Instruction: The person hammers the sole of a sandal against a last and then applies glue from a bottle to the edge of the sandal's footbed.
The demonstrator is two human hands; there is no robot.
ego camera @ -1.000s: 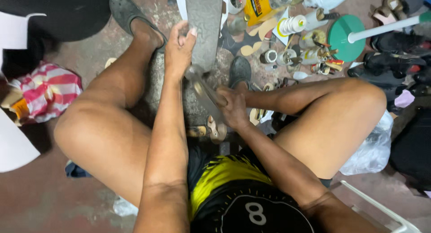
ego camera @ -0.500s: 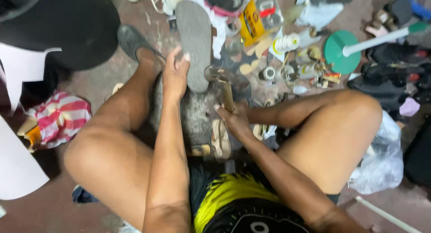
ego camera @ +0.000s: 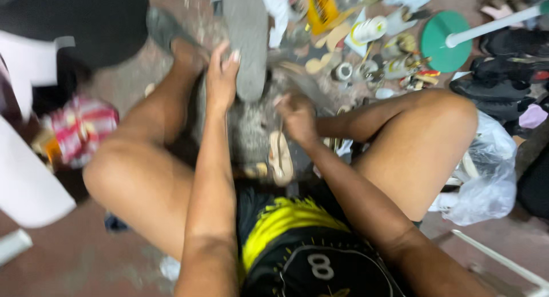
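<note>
Two hands at a grey sole (ego camera: pixel 247 40) lying on a stone block (ego camera: pixel 251 131) between the knees. Left hand (ego camera: pixel 221 77) rests flat, fingers extended, against the sole's edge. Right hand (ego camera: pixel 297 115) is fisted around a blurred tool; which tool cannot be told.

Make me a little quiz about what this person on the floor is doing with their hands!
1. True or false: the left hand rests against the grey shoe sole.
2. What colour is the round disc with the white pole, at the upper right? A) green B) red C) blue
3. Fill in: the right hand is closed in a grip, but the picture is too ____ to show what it holds.

Key
1. True. The fingers lie along the sole's left edge.
2. A, green.
3. Blurry. Only a fist above the rough grey block can be made out.
</note>
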